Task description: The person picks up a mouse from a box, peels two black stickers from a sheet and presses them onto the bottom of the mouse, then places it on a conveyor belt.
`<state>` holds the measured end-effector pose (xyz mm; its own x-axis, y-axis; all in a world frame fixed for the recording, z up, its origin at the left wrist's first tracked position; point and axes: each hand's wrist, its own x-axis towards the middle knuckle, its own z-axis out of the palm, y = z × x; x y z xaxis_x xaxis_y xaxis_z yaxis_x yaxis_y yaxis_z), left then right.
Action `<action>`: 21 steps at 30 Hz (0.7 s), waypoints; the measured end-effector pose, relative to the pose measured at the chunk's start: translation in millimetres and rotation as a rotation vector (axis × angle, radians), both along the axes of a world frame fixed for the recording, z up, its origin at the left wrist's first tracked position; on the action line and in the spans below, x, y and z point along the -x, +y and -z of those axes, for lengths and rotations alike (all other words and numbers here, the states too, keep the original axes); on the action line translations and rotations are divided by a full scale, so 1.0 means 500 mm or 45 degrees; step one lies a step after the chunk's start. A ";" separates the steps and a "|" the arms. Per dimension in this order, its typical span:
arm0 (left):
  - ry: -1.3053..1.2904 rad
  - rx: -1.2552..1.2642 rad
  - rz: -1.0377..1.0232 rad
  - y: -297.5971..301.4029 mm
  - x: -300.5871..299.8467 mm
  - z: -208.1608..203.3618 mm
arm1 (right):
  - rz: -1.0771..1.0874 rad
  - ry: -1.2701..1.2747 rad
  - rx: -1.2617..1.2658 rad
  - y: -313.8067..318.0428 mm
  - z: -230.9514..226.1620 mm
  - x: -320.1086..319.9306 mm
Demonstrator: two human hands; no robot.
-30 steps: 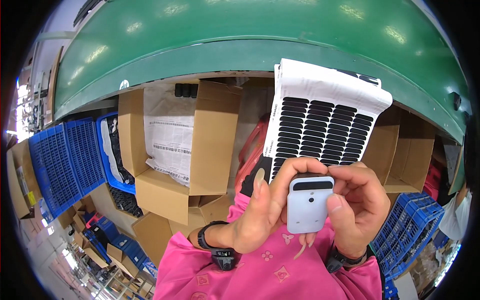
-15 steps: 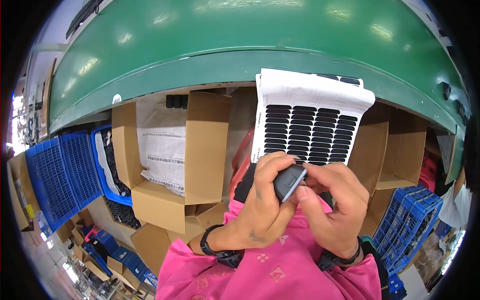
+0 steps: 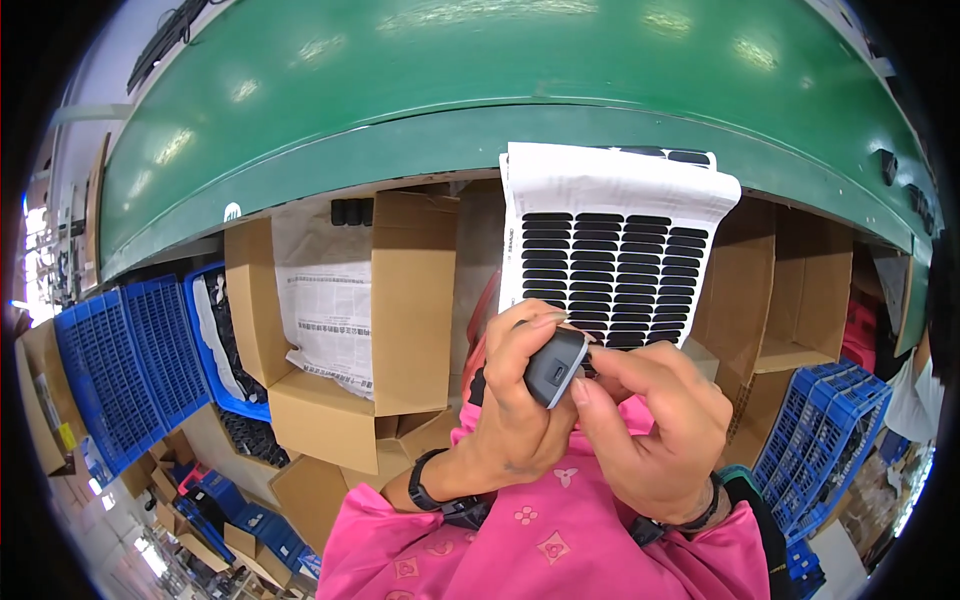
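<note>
My left hand [image 3: 510, 400] is closed around a small dark grey plastic device [image 3: 556, 370] with a lighter rim and a small slot in its end. Close against the device's right side, my right hand [image 3: 655, 420] has its thumb and forefinger bent toward each other. Something small and dark shows by these fingertips, too hidden to name. Just beyond both hands hangs a white sheet of black oblong stickers [image 3: 610, 270], its upper part folded over at the bench edge. Some of its lower stickers are covered by my fingers.
A green workbench [image 3: 480, 60] spans the far side. Left of me stands an open cardboard box [image 3: 415, 300] with paper and several black pieces inside. Blue crates [image 3: 140, 350] lie farther left; another blue crate [image 3: 820, 440] and an open carton [image 3: 810, 290] are at the right.
The device has tilted in my left hand, so its slotted end shows more, and it has shifted slightly left. My right fingertips have slid a little lower along its side.
</note>
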<state>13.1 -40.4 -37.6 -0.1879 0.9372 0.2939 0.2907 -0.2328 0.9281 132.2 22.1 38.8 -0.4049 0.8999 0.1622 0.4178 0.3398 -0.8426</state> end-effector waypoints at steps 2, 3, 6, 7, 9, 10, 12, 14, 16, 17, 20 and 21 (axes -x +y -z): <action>-0.040 0.007 0.014 0.000 0.002 -0.004 | 0.015 0.038 0.067 0.001 -0.006 0.004; -0.080 0.014 0.031 0.000 0.003 -0.008 | 0.032 0.075 0.135 0.002 -0.008 0.005; -0.126 0.112 0.111 0.003 0.014 -0.037 | 0.039 0.202 0.123 0.005 0.014 -0.003; -0.311 0.115 0.113 0.000 0.011 -0.036 | 0.034 0.203 0.122 0.007 0.014 -0.005; -0.483 0.258 0.175 -0.010 0.013 -0.057 | -0.003 0.163 0.021 0.011 0.011 -0.008; -0.655 0.400 0.239 -0.013 0.014 -0.065 | -0.006 0.163 0.023 0.012 0.009 -0.007; -0.671 0.406 0.227 -0.012 0.014 -0.068 | -0.034 0.133 -0.010 0.011 0.002 -0.005; -0.684 0.409 0.212 -0.010 0.014 -0.069 | -0.053 0.118 -0.077 0.014 0.004 -0.005; -0.768 0.426 0.240 -0.007 0.016 -0.069 | -0.074 0.106 -0.146 0.018 0.011 -0.005; -0.769 0.425 0.235 -0.006 0.017 -0.070 | -0.090 0.097 -0.242 0.020 0.016 -0.005; -0.818 0.488 0.266 -0.005 0.022 -0.076 | -0.152 0.103 -0.379 0.023 0.023 -0.010; -0.829 0.525 0.283 -0.005 0.024 -0.079 | -0.192 0.115 -0.423 0.024 0.024 -0.012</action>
<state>1.1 -42.7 2.2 0.0011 0.9821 -0.1885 -0.3518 0.1768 0.9192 138.2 34.0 26.9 -0.4993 0.7236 0.4766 0.2710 0.6529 -0.7073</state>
